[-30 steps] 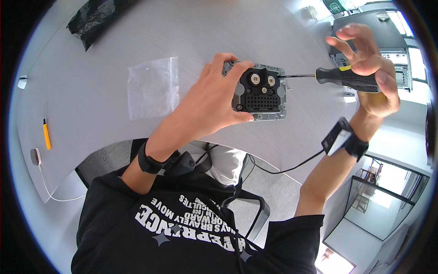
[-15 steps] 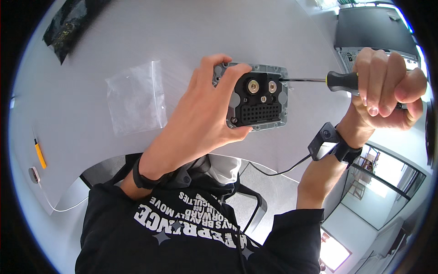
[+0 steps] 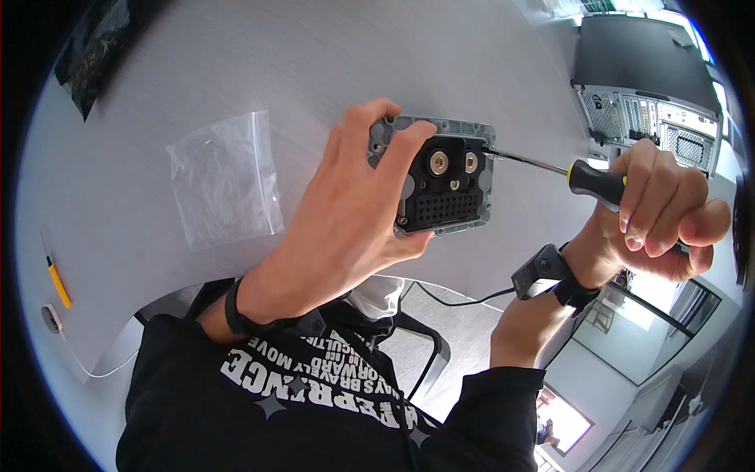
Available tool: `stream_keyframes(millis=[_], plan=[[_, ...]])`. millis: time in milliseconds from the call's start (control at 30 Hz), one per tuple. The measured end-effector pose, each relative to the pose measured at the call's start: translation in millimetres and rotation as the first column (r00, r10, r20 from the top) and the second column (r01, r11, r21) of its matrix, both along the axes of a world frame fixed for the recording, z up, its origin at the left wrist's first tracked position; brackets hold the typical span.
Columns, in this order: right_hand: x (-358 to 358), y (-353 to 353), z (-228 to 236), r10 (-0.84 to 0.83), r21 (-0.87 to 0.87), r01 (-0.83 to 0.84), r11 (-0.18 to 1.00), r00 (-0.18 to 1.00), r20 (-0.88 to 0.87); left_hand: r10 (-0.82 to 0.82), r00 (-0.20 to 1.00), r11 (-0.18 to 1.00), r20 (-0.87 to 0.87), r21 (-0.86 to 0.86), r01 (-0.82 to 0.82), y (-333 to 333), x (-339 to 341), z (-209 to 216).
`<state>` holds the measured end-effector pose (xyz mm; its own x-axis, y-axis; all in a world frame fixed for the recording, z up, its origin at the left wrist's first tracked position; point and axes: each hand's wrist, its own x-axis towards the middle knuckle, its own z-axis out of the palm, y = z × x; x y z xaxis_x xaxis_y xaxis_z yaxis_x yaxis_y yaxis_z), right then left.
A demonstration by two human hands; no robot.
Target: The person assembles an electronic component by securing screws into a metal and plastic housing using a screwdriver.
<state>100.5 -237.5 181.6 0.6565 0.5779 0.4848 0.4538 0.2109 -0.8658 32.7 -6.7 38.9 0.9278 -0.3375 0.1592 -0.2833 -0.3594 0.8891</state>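
My left hand (image 3: 366, 177) grips a grey metal housing (image 3: 484, 130) from its left side, thumb on the near edge and fingers over the far edge. Inside the housing sits a black insert (image 3: 448, 208) with two large brass-coloured round terminals, a smaller screw and a grid of square holes. My right hand (image 3: 664, 204) is closed around the black-and-yellow handle of a screwdriver (image 3: 594, 182). The shaft slants up to the left, and its tip is at the insert's upper right corner, by the housing rim. Whether the tip sits in a screw or a gap is too small to tell.
A clear zip bag (image 3: 224, 181) lies left of my left hand. Farther left are a yellow-handled thin tool (image 3: 59, 285) and a small white device with a cable (image 3: 52, 318). A black plastic bag (image 3: 94, 59) is at the far left, a computer case (image 3: 645, 67) at the far right.
My right hand and the screwdriver handle have moved down and slightly left, so the shaft is now slanted rather than nearly level. The housing, still in my left hand, is slightly lower in view.
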Motion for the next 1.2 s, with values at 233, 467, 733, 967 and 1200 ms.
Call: stream_keyframes(millis=[233, 467, 733, 967, 1200], plan=[[2.6, 3.8, -2.7, -0.049, 0.023, 0.050, 0.999, 0.998, -0.034, 0.036, 0.999, 0.999, 0.034, 0.022, -0.037, -0.7, -1.8, -4.5], [2.5, -1.7, -2.2, -0.070, 0.067, 0.074, 0.995, 0.996, -0.059, 0.043, 0.999, 0.999, 0.029, 0.020, -0.044, -2.5, 1.2, -3.4], [13.4, -4.4, 6.5, 0.172, -0.127, -0.173, 0.977, 0.985, -0.014, 0.068, 0.994, 0.997, 0.083, 0.017, -0.070, -4.7, -1.5, -9.3], [-3.7, 5.0, -6.8, -0.150, 0.085, 0.151, 0.985, 0.989, -0.015, 0.086, 0.992, 0.996, 0.094, 0.020, -0.089, -4.8, -2.2, -11.1], [-5.0, 12.1, -6.9, -0.131, 0.076, 0.131, 0.988, 0.991, -0.010, 0.082, 0.992, 0.996, 0.093, 0.035, -0.086, -3.5, -0.3, -7.5]])
